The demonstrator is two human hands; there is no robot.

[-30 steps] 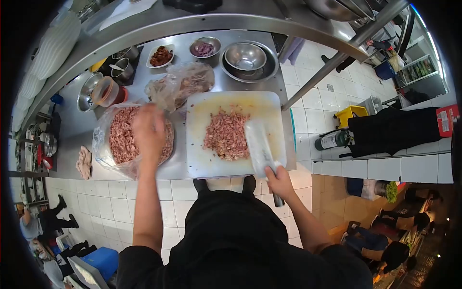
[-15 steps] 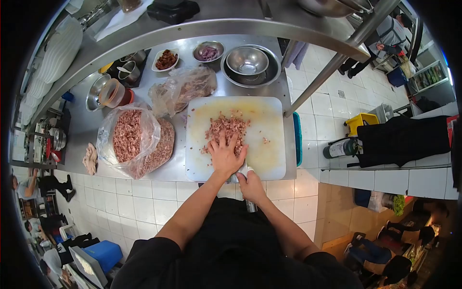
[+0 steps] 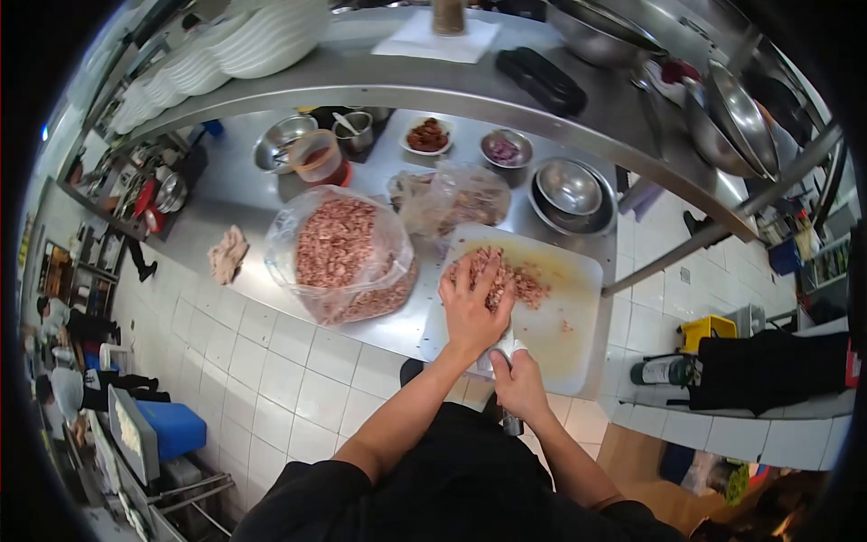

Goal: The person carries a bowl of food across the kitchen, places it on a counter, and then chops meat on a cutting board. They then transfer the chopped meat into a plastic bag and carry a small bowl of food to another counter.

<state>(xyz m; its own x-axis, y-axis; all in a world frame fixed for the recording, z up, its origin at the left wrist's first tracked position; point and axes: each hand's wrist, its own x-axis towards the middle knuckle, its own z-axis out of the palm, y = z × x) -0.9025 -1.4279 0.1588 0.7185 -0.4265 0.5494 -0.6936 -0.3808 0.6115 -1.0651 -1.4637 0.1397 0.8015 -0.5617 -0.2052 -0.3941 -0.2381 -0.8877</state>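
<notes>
My left hand point(image 3: 475, 312) lies over a heap of chopped pink meat point(image 3: 531, 287), its fingers spread and pressed into the pieces. Under the meat is a white cutting board point(image 3: 576, 348) with yellowish stains. My right hand point(image 3: 522, 384) is closed round the handle of a knife point(image 3: 508, 347). Its pale metal blade shows beside my left palm, and the rest of the blade is hidden under that hand. Left of the board stands an open clear plastic bag point(image 3: 339, 239) full of similar chopped meat. A second, crumpled plastic bag point(image 3: 456, 197) lies behind the board.
Behind are nested steel bowls point(image 3: 571, 191), a bowl of purple pieces point(image 3: 506, 148), a dish of dark red-brown food point(image 3: 427, 135) and a plastic tub point(image 3: 320, 159). A crumpled cloth point(image 3: 228, 255) lies at left. A steel shelf point(image 3: 361, 90) crosses above the table.
The camera view has turned, so the table appears tilted and shifted. My left hand and the knife have moved toward the board's left side, and the meat under the hand is more gathered there.
</notes>
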